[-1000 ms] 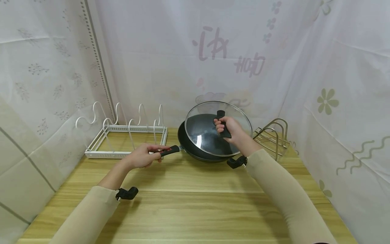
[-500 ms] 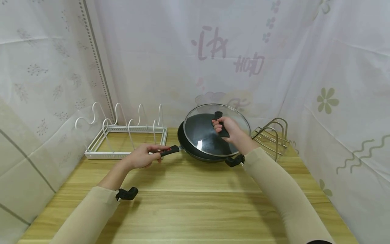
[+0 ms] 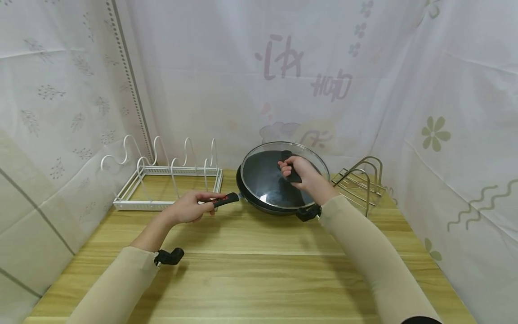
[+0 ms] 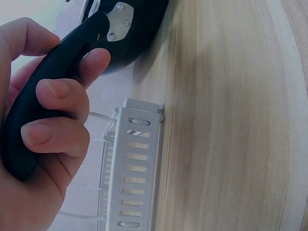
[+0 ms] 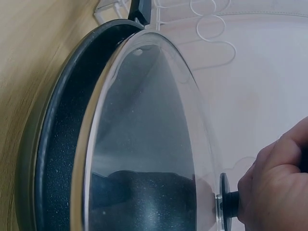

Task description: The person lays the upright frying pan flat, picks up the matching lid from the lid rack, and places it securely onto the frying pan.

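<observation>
My left hand point(image 3: 189, 208) grips the black handle point(image 4: 72, 45) of a dark frying pan point(image 5: 57, 144), fingers curled round it in the left wrist view. The pan stands at the back middle of the table. Over it is a round glass lid point(image 3: 263, 180) with a metal rim. My right hand point(image 3: 301, 173) holds the lid by its black knob point(image 5: 231, 204). In the right wrist view the lid is tilted, with a gap between its rim and the pan's rim. The lid sits slightly right of the pan's left edge in the head view.
A white wire rack point(image 3: 167, 204) stands at the back left, right behind my left hand. To the right of the pan is a gold-coloured metal rack point(image 3: 367, 182). Patterned cloth hangs behind the wooden table point(image 3: 259, 279) and along its right side.
My right hand has moved the lid down and to the left, closer over the pan. The left hand and the pan have stayed in place.
</observation>
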The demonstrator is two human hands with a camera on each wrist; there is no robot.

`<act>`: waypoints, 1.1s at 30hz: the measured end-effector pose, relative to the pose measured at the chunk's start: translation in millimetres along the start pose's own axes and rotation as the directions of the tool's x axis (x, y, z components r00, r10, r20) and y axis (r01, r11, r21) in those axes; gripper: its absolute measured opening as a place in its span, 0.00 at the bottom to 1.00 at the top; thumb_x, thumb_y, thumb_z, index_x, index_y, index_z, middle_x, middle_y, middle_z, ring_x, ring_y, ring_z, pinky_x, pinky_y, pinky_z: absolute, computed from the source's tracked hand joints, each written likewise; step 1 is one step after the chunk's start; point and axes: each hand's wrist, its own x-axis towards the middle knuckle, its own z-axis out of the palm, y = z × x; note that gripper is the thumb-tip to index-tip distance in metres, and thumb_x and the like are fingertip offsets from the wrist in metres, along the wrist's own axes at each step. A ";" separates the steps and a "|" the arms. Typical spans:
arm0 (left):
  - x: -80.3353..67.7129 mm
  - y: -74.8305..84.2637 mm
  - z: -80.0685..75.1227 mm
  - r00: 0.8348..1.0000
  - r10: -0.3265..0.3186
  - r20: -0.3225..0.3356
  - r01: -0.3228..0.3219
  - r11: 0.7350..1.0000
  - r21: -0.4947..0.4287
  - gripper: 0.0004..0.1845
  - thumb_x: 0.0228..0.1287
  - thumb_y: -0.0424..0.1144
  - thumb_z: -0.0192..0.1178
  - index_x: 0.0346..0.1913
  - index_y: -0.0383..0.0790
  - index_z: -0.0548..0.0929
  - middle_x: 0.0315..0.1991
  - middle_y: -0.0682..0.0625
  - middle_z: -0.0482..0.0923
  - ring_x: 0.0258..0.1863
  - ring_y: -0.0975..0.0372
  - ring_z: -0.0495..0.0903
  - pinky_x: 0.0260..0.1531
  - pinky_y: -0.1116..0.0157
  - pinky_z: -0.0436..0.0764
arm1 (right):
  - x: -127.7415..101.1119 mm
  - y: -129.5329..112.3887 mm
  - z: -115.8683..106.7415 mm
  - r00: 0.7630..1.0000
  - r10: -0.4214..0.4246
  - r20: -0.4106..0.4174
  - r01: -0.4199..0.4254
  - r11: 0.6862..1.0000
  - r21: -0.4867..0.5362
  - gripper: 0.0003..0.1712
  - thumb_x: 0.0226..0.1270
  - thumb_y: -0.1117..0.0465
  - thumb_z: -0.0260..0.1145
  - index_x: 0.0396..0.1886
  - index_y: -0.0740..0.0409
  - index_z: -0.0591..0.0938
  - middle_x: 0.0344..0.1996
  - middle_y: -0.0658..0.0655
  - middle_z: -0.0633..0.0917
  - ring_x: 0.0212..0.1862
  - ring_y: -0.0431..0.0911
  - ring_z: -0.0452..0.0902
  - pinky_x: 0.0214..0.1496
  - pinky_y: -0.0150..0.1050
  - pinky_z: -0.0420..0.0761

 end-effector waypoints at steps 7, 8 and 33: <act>0.3 0.4 0.0 1.000 0.004 0.002 -0.004 1.000 -0.005 0.23 0.83 0.40 0.57 0.76 0.47 0.82 0.41 0.36 0.88 0.13 0.66 0.66 0.17 0.68 0.67 | 3.9 2.0 1.7 1.000 0.013 0.002 -0.013 1.000 0.028 0.18 0.89 0.65 0.37 0.71 0.64 0.61 0.32 0.51 0.68 0.20 0.36 0.59 0.18 0.26 0.67; 0.0 0.5 -0.2 1.000 0.003 0.002 -0.003 1.000 -0.006 0.23 0.83 0.40 0.57 0.76 0.47 0.82 0.41 0.36 0.88 0.13 0.66 0.66 0.17 0.68 0.67 | 4.2 2.4 1.9 1.000 0.015 0.001 -0.015 0.999 0.030 0.20 0.89 0.66 0.37 0.73 0.64 0.60 0.32 0.51 0.68 0.20 0.36 0.59 0.18 0.26 0.67; -1.2 1.0 -1.9 1.000 0.004 0.018 -0.004 1.000 -0.028 0.24 0.83 0.41 0.59 0.77 0.45 0.81 0.38 0.42 0.87 0.13 0.65 0.65 0.16 0.67 0.66 | 9.6 12.6 4.0 0.998 0.051 -0.024 -0.050 0.998 0.048 0.31 0.91 0.64 0.38 0.87 0.63 0.51 0.39 0.52 0.68 0.22 0.36 0.60 0.20 0.26 0.68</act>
